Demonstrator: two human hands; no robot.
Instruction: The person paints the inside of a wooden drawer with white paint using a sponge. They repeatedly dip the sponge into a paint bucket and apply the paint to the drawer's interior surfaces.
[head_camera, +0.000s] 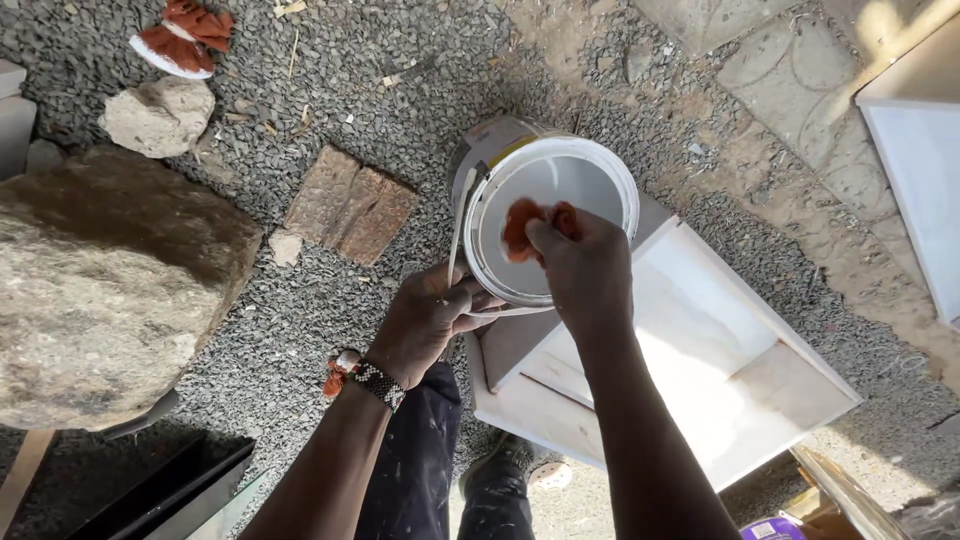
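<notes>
Grey gravel ground carries everything. At frame left lie a large rock and a smaller stone. A brick piece sits centre, a pale wooden box lower right.

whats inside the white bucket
Inside the white bucket the right hand presses an orange cloth against the white inner wall. The bottom looks white too; the hand and cloth cover part of it. The left hand grips the rim.

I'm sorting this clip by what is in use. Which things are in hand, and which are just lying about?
In use:
white bucket, steadied at the rim by the left hand
orange rag, pinched in the right hand
white wooden box beneath

Lying about:
large rock
small stone
wood block
red-and-white shoe
</notes>
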